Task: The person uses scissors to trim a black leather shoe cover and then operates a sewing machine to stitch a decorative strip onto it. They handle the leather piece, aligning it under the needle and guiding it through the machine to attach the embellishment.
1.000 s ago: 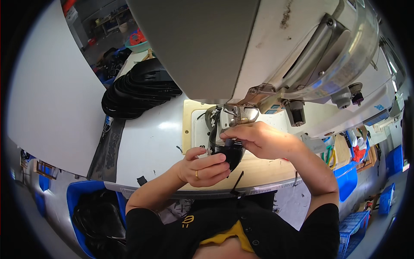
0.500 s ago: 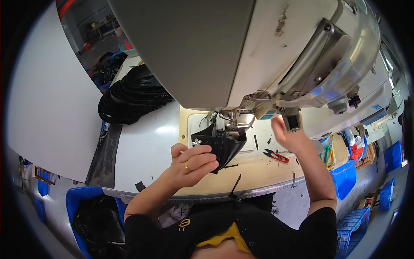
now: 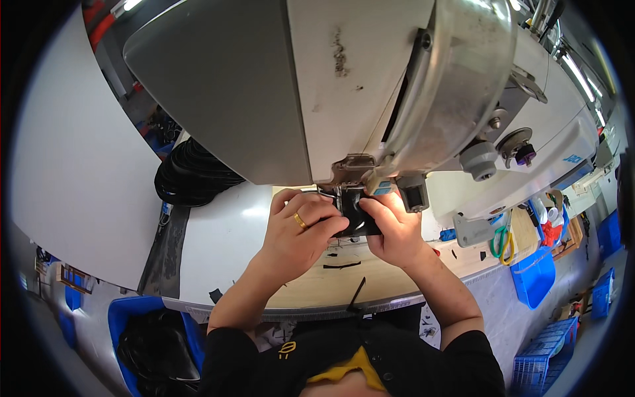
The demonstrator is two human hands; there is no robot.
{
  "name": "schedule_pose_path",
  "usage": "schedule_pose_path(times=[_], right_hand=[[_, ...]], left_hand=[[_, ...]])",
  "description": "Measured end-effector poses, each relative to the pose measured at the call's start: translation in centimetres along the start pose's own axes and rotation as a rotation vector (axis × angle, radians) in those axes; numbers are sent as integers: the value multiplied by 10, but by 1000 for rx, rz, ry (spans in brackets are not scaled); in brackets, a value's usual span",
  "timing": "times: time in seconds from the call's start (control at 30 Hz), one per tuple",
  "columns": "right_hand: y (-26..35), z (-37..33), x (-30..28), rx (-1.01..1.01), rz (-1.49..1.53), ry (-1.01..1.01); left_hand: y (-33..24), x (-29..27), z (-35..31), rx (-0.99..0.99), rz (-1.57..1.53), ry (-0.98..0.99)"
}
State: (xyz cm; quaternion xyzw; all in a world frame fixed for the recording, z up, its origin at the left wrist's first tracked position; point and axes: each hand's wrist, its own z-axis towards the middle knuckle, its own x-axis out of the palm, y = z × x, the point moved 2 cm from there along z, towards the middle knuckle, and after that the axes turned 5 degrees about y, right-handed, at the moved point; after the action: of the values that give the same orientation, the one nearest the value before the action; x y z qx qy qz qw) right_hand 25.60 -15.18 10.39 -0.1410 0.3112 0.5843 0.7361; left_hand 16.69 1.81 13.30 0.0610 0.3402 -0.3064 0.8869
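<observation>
Beneath the head of a white and grey sewing machine point(image 3: 297, 92) lies a glossy black leather-like piece point(image 3: 360, 223), whose far part is hidden by the machine. My left hand point(image 3: 301, 228) is closed on its left side, thumb on top, a gold ring on one finger. From the right, my right hand point(image 3: 397, 228) grips the same piece, its thumb pressed on the top near the needle area. The needle itself cannot be made out.
Stacked black pieces point(image 3: 195, 173) sit at the left of the white table point(image 3: 218, 245). More black pieces fill a blue bin point(image 3: 129, 311) at lower left. Green and yellow-handled scissors point(image 3: 504, 246) lie at right, above a blue tray point(image 3: 534, 278). Dark scraps point(image 3: 342, 266) dot the table edge.
My right hand has come down from beside the machine head and taken hold of the black piece. My left hand keeps its hold. The machine appears shifted left, as the view has moved.
</observation>
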Motion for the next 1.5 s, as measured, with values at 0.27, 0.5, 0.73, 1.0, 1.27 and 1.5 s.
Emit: schedule_pose_path(times=[0.27, 0.5, 0.73, 1.0, 1.27, 1.5], right_hand=[[2, 8, -16, 17, 107, 242], [6, 22, -25, 42, 118, 349], [9, 28, -31, -4, 42, 334], [10, 34, -33, -89, -48, 269], [10, 31, -31, -85, -87, 263], [13, 32, -34, -62, -89, 262]], left_hand=[[-1, 4, -6, 8, -1, 5], [-2, 6, -5, 5, 32, -10], [-5, 6, -4, -24, 39, -3], [-7, 7, -1, -18, 52, -21], [-6, 6, -1, -34, 37, -2], [-6, 6, -1, -36, 37, 8]])
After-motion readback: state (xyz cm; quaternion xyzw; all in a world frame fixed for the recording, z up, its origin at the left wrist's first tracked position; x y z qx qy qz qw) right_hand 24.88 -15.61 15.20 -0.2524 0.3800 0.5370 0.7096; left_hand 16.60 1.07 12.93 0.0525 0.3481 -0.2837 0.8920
